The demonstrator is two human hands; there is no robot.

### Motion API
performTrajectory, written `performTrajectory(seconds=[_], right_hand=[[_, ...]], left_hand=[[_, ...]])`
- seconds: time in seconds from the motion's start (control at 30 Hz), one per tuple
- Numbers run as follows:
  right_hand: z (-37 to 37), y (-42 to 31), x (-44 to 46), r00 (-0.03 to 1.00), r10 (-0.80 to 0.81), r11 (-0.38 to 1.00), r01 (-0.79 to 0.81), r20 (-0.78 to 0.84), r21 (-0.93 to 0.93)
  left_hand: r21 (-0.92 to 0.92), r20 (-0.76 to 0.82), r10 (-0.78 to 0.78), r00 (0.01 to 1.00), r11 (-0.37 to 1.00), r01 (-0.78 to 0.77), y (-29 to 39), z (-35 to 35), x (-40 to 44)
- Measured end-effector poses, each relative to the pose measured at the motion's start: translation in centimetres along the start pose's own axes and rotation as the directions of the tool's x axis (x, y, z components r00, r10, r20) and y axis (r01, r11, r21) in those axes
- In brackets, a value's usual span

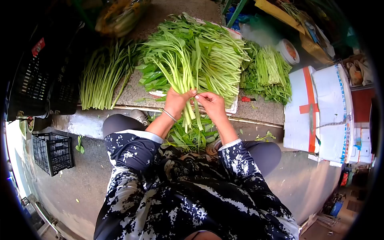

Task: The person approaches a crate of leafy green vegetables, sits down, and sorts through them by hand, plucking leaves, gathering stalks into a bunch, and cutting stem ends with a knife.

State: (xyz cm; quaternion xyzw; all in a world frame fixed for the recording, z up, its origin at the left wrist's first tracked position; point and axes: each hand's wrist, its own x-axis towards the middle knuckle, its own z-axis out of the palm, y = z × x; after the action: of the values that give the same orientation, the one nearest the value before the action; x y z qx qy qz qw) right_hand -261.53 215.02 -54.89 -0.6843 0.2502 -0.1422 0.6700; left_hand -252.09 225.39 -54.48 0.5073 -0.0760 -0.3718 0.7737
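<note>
My left hand [175, 103], with a bangle on its wrist, is wrapped round a bunch of water spinach [179, 74]. The leafy ends point away from me and the stem ends hang down toward my lap. Close against it, my right hand [212, 105] pinches a single water spinach stalk [197, 66] between thumb and fingers. Beyond both hands lies a large heap of water spinach [218, 60] on a low concrete ledge [134, 90]. Loose leaves [192, 138] are piled on the ground between my feet.
Cut bundles of greens lie at left [102, 80] and right [272, 72] on the ledge. White foam boxes [316, 112] with red tape stand at right. Black crates [32, 80] are stacked at left, and a smaller black crate [52, 150] sits on the floor.
</note>
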Motion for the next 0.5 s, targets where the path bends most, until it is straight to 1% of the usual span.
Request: performTrajectory(seconds=[0.07, 0.1, 0.17, 0.2, 0.23, 0.27, 0.3, 0.33, 0.37, 0.43, 0.47, 0.5], right_hand=[[0.6, 0.3, -0.6, 0.995, -0.020, 0.999, 0.016, -0.095, -0.034], [0.5, 1.1, -1.4, 0.996, -0.008, 0.999, 0.005, -0.094, -0.033], [-0.7, 4.3, -3.1, 0.989, 0.083, 0.962, -0.112, -0.126, -0.248], [-1.6, 6.1, -4.1, 0.979, 0.195, 0.871, -0.197, -0.053, -0.450], [-2.2, 5.9, -4.7, 0.979, 0.198, 0.869, -0.202, -0.056, -0.452], [-2.8, 5.8, -5.3, 0.958, 0.283, 0.751, -0.254, -0.049, -0.610], [-3.2, 5.8, -5.7, 0.927, 0.370, 0.603, -0.288, -0.059, -0.744], [-3.2, 6.1, -5.4, 0.966, 0.229, 0.665, -0.245, -0.119, -0.705], [-2.9, 5.2, -4.7, 0.968, 0.179, 0.725, -0.251, -0.176, -0.641], [-2.8, 4.9, -2.4, 0.973, 0.154, 0.886, -0.214, -0.174, -0.411], [-2.4, 3.4, -1.3, 0.975, 0.012, 0.868, -0.119, -0.220, -0.483], [-2.2, 1.7, 0.0, 0.959, -0.133, 0.829, -0.031, -0.250, -0.558]], left_hand=[[-0.005, -0.018, 0.106, 0.994, 0.994, -0.107, -0.2, -0.2, 0.1], [-0.005, -0.024, 0.097, 0.995, 0.995, -0.097, -0.3, -0.5, 0.0], [-0.050, -0.091, 0.051, 0.995, 0.997, -0.055, 0.4, -0.5, 0.2], [-0.074, -0.106, 0.029, 0.994, 0.997, -0.037, 1.2, -0.8, 0.4], [-0.082, -0.115, 0.043, 0.992, 0.995, -0.053, 1.8, -1.1, 0.6], [-0.089, -0.112, 0.046, 0.993, 0.994, -0.056, 2.3, -1.4, 0.7], [-0.094, -0.108, 0.045, 0.993, 0.994, -0.055, 2.5, -1.7, 0.8], [-0.093, -0.105, 0.064, 0.992, 0.993, -0.074, 2.6, -1.9, 0.9], [-0.096, -0.100, 0.069, 0.993, 0.992, -0.078, 2.7, -2.0, 0.8], [-0.137, -0.105, 0.054, 0.993, 0.988, -0.069, 2.9, -1.9, 0.4], [-0.202, -0.114, 0.098, 0.989, 0.972, -0.120, 3.1, -1.6, 0.3], [-0.194, -0.126, 0.124, 0.984, 0.970, -0.147, 3.4, -1.5, 0.1]])
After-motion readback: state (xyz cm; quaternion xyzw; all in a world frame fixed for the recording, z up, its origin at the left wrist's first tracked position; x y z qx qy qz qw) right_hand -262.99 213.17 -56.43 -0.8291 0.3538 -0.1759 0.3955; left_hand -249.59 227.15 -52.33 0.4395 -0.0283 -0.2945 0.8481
